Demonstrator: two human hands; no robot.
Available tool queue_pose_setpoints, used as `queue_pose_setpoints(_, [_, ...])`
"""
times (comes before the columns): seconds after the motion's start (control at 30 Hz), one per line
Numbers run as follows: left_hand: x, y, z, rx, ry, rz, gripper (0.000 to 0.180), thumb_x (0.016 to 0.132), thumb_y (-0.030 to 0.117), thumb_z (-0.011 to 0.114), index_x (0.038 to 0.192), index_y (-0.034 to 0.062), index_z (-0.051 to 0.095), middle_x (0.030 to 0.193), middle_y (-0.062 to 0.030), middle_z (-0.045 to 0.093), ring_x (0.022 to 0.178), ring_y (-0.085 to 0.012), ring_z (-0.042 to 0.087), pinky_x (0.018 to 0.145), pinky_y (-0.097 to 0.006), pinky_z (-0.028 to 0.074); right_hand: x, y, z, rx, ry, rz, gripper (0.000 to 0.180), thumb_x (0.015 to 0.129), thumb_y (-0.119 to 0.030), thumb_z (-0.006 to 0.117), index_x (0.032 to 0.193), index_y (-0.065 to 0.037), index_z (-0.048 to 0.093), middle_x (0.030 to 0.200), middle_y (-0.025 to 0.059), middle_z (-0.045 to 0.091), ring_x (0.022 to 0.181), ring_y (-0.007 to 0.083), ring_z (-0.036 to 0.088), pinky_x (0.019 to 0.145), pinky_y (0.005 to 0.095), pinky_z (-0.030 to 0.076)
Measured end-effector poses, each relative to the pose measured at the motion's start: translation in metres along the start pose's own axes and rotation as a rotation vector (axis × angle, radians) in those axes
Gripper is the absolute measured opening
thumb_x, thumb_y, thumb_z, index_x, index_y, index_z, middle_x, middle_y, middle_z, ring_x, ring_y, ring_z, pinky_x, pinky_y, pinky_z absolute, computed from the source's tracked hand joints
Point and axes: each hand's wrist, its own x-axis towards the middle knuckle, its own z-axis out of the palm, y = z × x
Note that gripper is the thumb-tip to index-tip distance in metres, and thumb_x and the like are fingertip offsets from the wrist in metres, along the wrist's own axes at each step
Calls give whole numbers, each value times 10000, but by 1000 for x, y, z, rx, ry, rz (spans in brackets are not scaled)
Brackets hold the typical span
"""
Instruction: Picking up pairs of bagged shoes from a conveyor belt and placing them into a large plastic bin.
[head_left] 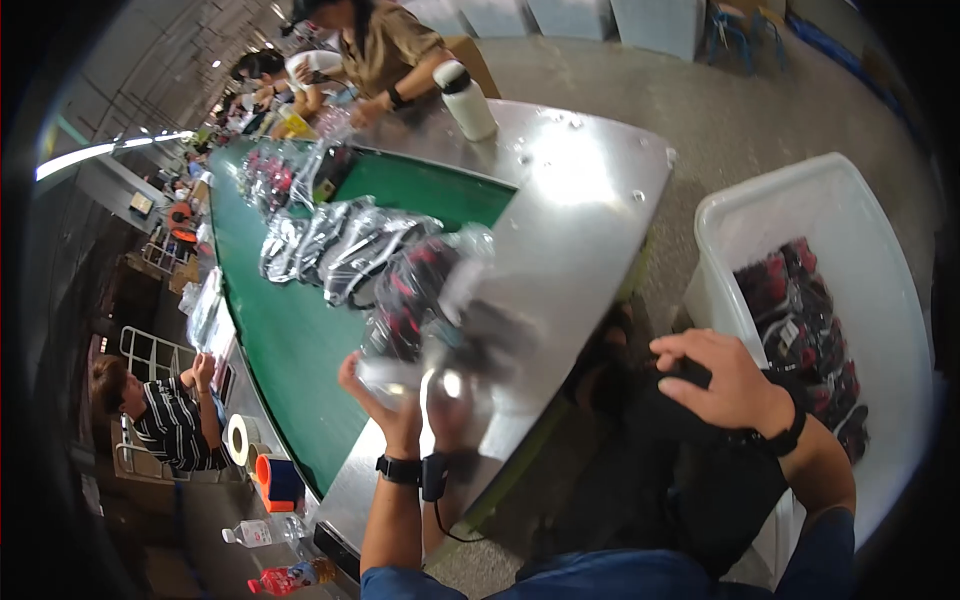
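My left hand (pixel 392 412) is at the belt's near end, against a blurred clear plastic bag (pixel 385 374). One finger sticks out at the bag's left side; the bag and blur partly hide the others. Just beyond lies a bagged black and red item (pixel 408 290), its kind unclear under the plastic. To its right a grey and black shape (pixel 490 335) is smeared by motion. My right hand (pixel 725 385) hovers over the near rim of a white bin (pixel 722 225), fingers apart and holding nothing. Several bagged black and red items (pixel 800 330) lie inside the bin.
More bagged grey and black items (pixel 345 245) lie on the green belt (pixel 290 350), which a metal table edge (pixel 580 220) borders. A white bottle (pixel 465 100) stands near a co-worker (pixel 395 50). Tape rolls (pixel 275 480) and drink bottles (pixel 265 530) sit at lower left.
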Motion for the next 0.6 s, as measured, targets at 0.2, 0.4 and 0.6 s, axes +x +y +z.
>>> queue_pose_setpoints(0.2, [-22,44,-14,-745,-266,-769,478,1050,120,486,1509,35,386,1478,-179,510,1205,-316,647,901,-399,592,-4,38,17,238,-181,255,433,906,-157,746,1286,5,615,1003,121,700,884,244,689,827,350,559])
queue_pose_setpoints(0.4, [-9,87,28,-508,-304,-718,866,990,120,678,1658,104,128,1417,-169,486,1163,-223,605,915,-340,535,-8,38,28,173,-260,207,441,913,-192,738,1288,-3,606,1084,160,668,982,287,684,867,383,551])
queue_pose_setpoints(0.6, [-11,99,66,-941,-357,-757,793,948,24,547,1642,46,164,1357,-185,562,1129,-236,630,990,-354,522,-12,28,25,253,-57,141,468,909,-179,743,1326,-23,601,1122,134,650,999,257,665,894,365,546])
